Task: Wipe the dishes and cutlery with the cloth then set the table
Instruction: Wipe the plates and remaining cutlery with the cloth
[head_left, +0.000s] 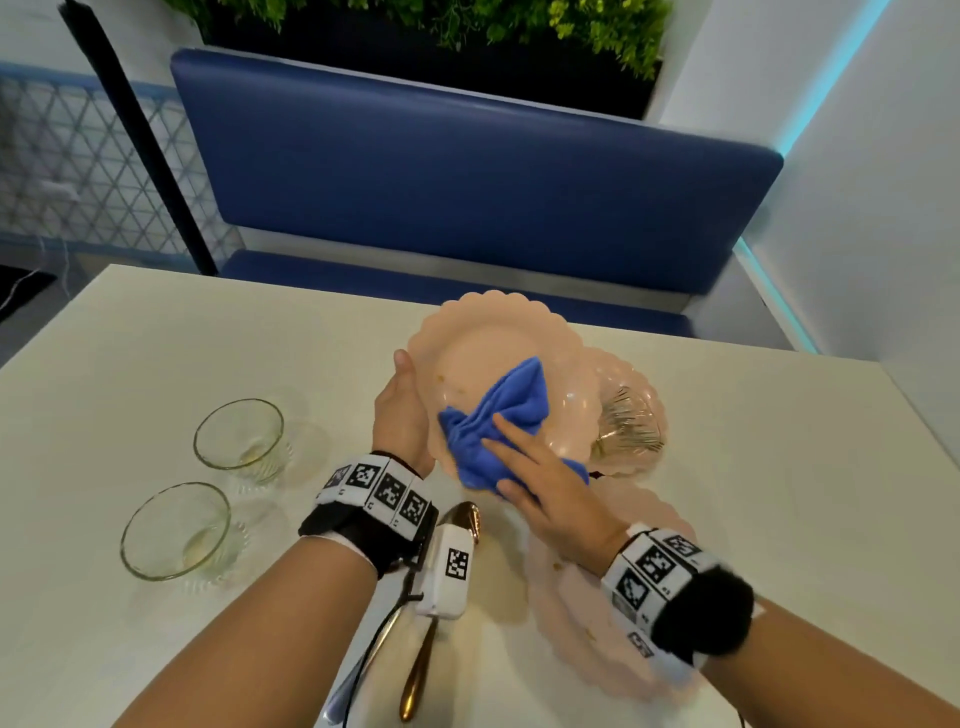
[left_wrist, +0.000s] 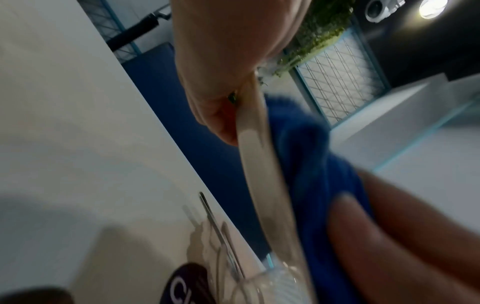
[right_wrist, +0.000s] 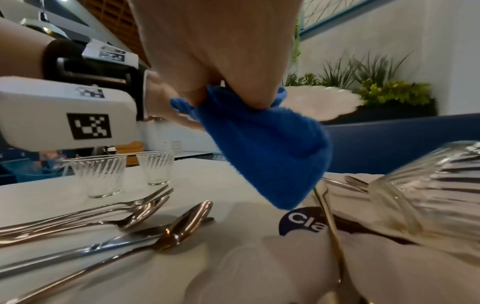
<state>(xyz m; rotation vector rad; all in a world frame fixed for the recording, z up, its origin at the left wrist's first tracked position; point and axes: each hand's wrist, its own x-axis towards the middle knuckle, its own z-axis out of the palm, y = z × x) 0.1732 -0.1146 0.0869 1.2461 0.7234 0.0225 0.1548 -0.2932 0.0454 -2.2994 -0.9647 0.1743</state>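
Note:
My left hand (head_left: 404, 402) grips the left rim of a pink scalloped plate (head_left: 488, 330) and holds it tilted up over the table, thumb on its face. My right hand (head_left: 540, 480) holds a bunched blue cloth (head_left: 501, 415) against the plate's lower face. A few brown specks show on the plate. In the left wrist view the plate's rim (left_wrist: 259, 164) runs edge-on, with the cloth (left_wrist: 306, 148) behind it. In the right wrist view my fingers (right_wrist: 257, 96) pinch the cloth (right_wrist: 265, 148), which hangs down.
A ribbed glass (head_left: 628, 423) lies on its side on a second pink plate (head_left: 618, 366) behind the held one. A third pink plate (head_left: 587, 623) lies under my right wrist. Two upright glasses (head_left: 239, 434) (head_left: 174, 530) stand at left. Forks (right_wrist: 103, 211) and spoons (right_wrist: 187, 222) lie near the front edge.

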